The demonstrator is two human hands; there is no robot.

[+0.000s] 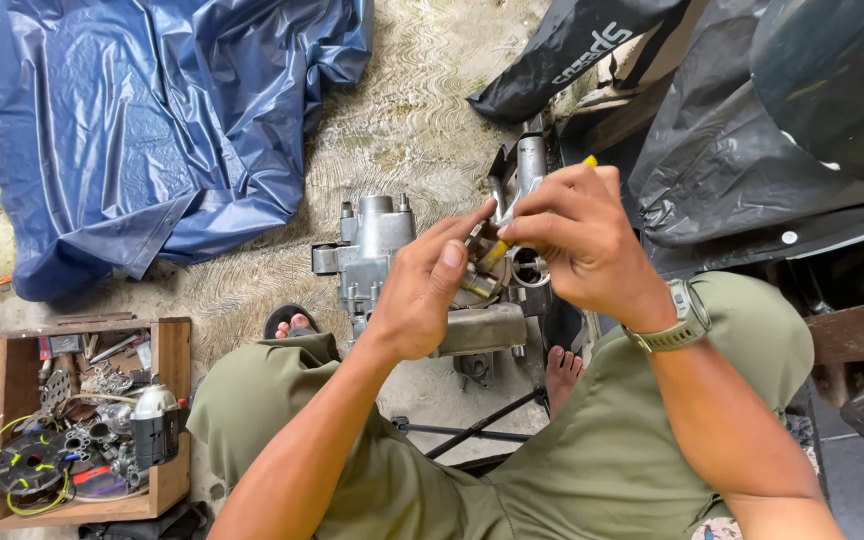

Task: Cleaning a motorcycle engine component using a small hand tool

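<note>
A grey metal engine part [377, 245] stands on the ground between my knees. My left hand [422, 290] grips a small metal piece right in front of it, thumb pressed against the top. My right hand [577, 240] is closed around a yellow-handled tool [492, 255], whose yellow end shows above my fingers and whose tip meets the piece in my left hand. A watch sits on my right wrist [680, 320]. What lies under my palms is hidden.
A wooden box [174, 400] of tools, wires and metal parts stands at the lower left. A blue tarp [142, 120] lies at the upper left, black plastic sheets [732, 150] at the right. My sandalled feet [292, 322] rest beside the engine part, with a black rod [482, 425] below.
</note>
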